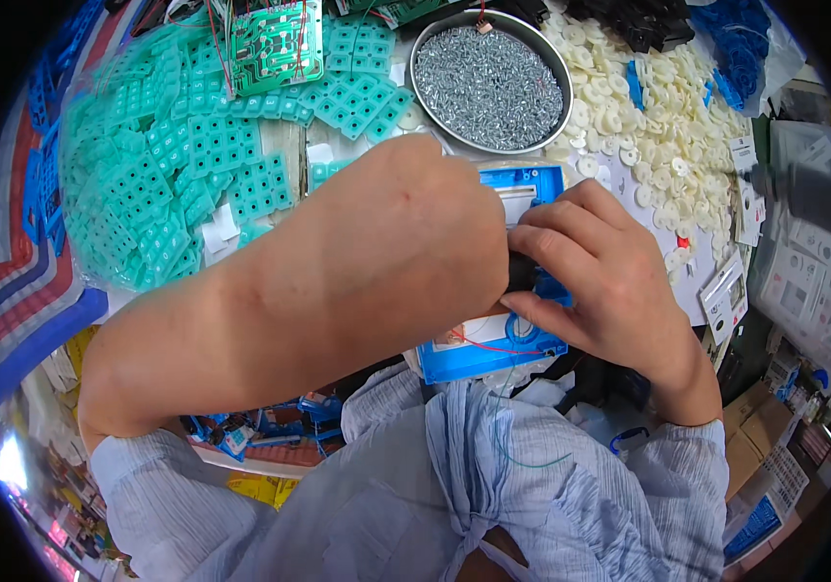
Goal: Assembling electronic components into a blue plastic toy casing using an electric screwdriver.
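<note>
A blue plastic casing (pixel 454 366) lies right in front of me, with a red wire and a blue ring-shaped recess in its near part. My left hand (pixel 425 228) reaches across it, closed, its back toward me; its fingers and whatever they hold are hidden. On the casing's right side my right hand (pixel 604 272) is closed, thumb and forefinger at a small black round part (pixel 522 273). The two hands nearly touch there. Past them the casing's far end shows, with a pale rectangular window (pixel 517 199).
A round metal bowl (pixel 419 92) of small screws stands beyond my hands. Turquoise rubber keypads (pixel 153 165) are heaped at left, a green circuit board (pixel 277 44) on top. Cream plastic discs (pixel 663 189) spread at right. Blue parts (pixel 270 427) lie below my left forearm.
</note>
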A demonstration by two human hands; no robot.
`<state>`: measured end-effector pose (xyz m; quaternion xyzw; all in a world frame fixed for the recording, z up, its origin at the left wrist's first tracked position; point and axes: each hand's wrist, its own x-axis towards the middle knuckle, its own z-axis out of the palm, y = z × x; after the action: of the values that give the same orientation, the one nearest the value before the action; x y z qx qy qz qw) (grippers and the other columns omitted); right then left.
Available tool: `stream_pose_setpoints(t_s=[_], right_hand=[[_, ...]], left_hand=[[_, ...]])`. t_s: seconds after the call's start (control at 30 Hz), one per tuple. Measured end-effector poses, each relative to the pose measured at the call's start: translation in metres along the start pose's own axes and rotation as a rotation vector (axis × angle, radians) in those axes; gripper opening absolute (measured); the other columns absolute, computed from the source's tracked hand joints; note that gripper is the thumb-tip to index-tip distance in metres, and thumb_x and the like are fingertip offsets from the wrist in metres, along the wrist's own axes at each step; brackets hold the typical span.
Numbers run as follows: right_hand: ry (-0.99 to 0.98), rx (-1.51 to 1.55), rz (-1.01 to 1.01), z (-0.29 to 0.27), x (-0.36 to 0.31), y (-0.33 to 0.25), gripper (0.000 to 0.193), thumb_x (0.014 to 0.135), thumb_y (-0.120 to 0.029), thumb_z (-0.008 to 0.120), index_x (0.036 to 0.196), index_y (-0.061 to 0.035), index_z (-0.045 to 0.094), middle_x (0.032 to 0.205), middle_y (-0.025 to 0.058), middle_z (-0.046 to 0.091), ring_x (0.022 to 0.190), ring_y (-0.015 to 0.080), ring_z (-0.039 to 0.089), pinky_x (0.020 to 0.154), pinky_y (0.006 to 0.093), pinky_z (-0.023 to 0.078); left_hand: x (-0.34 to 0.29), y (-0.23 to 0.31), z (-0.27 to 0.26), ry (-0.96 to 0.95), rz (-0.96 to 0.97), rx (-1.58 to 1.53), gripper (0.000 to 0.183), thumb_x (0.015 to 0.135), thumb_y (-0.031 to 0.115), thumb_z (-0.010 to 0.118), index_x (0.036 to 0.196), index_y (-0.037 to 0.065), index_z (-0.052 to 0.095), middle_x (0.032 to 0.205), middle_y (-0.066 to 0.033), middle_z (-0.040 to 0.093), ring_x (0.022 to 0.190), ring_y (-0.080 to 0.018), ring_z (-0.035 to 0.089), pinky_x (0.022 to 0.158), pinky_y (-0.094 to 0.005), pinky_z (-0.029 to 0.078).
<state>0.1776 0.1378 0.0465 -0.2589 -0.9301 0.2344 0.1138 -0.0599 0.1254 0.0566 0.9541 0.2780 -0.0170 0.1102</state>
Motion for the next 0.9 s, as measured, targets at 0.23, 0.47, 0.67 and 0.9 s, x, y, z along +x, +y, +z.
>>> stream_pose_setpoints(t_s=[0.23, 0.47, 0.67, 0.9], right_hand=[[0.018, -0.022, -0.020, 0.001, 0.002, -0.001, 0.046, 0.063, -0.018, 0.085, 0.102, -0.0038, 0.066, 0.095, 0.0083, 0.064, 0.090, 0.0290, 0.060, 0.076, 0.0380, 0.053], [0.045, -0.011, -0.016, 0.006, -0.001, 0.002, 0.045, 0.063, -0.019, 0.084, 0.102, -0.0049, 0.065, 0.094, 0.0075, 0.064, 0.089, 0.0287, 0.059, 0.076, 0.0377, 0.053], [0.002, -0.013, -0.033, 0.004, -0.001, 0.001, 0.050, 0.071, -0.023, 0.081, 0.117, -0.0079, 0.068, 0.096, 0.0096, 0.063, 0.085, 0.0298, 0.059, 0.070, 0.0387, 0.052], [-0.139, -0.173, 0.004, 0.003, 0.000, -0.013, 0.048, 0.077, -0.020, 0.075, 0.125, -0.0182, 0.065, 0.098, 0.0053, 0.057, 0.092, 0.0254, 0.058, 0.065, 0.0344, 0.052]], left_hand=[[-0.002, -0.001, 0.006, 0.105, -0.012, -0.039, 0.007, 0.071, 0.015, 0.069, 0.074, 0.010, 0.065, 0.076, -0.0030, 0.059, 0.081, -0.0205, 0.064, 0.073, -0.0336, 0.051], [-0.008, 0.008, -0.003, 0.071, -0.113, -0.062, 0.009, 0.073, 0.011, 0.066, 0.077, 0.006, 0.061, 0.077, -0.0073, 0.056, 0.074, -0.0238, 0.062, 0.063, -0.0353, 0.051], [-0.014, 0.030, 0.005, 0.132, -0.300, -0.099, 0.014, 0.074, 0.009, 0.065, 0.085, 0.003, 0.060, 0.080, -0.0093, 0.052, 0.075, -0.0264, 0.059, 0.063, -0.0377, 0.048], [-0.023, 0.053, 0.019, 0.235, -0.496, -0.204, 0.032, 0.081, 0.003, 0.067, 0.112, -0.003, 0.064, 0.098, -0.0130, 0.060, 0.086, -0.0306, 0.060, 0.072, -0.0409, 0.045]])
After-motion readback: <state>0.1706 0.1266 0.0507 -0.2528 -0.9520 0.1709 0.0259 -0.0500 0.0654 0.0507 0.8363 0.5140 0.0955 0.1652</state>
